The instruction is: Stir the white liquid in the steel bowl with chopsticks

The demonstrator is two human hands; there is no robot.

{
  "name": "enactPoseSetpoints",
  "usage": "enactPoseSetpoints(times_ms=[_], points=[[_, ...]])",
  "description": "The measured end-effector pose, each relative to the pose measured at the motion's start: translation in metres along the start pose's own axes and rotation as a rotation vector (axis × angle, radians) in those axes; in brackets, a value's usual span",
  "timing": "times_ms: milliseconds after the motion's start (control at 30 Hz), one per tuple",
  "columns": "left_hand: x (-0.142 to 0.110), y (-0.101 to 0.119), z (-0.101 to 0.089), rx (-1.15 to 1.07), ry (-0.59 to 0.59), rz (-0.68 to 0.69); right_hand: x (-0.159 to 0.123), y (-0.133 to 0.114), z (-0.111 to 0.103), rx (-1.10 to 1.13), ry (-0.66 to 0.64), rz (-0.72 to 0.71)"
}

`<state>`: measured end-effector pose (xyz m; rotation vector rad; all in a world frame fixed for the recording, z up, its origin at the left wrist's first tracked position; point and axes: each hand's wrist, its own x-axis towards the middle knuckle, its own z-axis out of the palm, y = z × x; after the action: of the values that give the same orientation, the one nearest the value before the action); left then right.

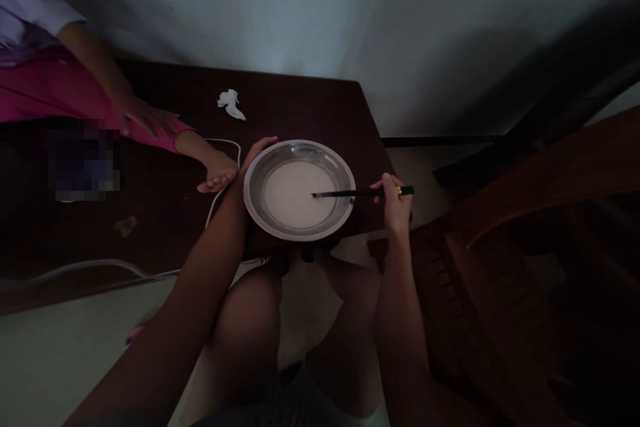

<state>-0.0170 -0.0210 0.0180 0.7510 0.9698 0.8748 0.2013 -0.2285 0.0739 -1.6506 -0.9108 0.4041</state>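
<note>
A shallow round metal bowl (254, 190) sits near the right end of the dark table and holds a milky white liquid (295, 197). My left hand (256, 150) curves round the bowl's far left side and steadies it; most of its fingers are hidden by the rim. In the closed fingers of my right hand (393, 197) is a pair of black chopsticks (357, 193) with gold bands, one lying nearly along the other. Their tips dip into the liquid, right of its middle.
Another person's bare foot (223, 170) and hand (145, 117) are on the table (310, 103) to the left. Crumpled white tissue (231, 104) lies beyond the bowl. A white cable (117, 263) runs along the left. A wooden chair (500, 280) stands at the right.
</note>
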Motion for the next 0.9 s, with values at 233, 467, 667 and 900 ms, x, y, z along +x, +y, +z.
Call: enactPoseSetpoints(times_ms=[233, 467, 667, 900], points=[[-0.001, 0.009, 0.009, -0.058, -0.076, -0.186, 0.000, 0.001, 0.020, 0.093, -0.121, 0.023], [-0.007, 0.006, 0.005, -0.062, 0.114, -0.269, -0.007, 0.002, 0.019, 0.138, -0.014, 0.134], [-0.082, -0.012, 0.004, -0.251, 0.338, -0.101, -0.013, 0.004, 0.013, 0.199, 0.003, 0.167], [-0.162, -0.025, 0.019, -0.323, 0.293, -0.148, -0.030, -0.007, 0.005, 0.190, -0.023, 0.201]])
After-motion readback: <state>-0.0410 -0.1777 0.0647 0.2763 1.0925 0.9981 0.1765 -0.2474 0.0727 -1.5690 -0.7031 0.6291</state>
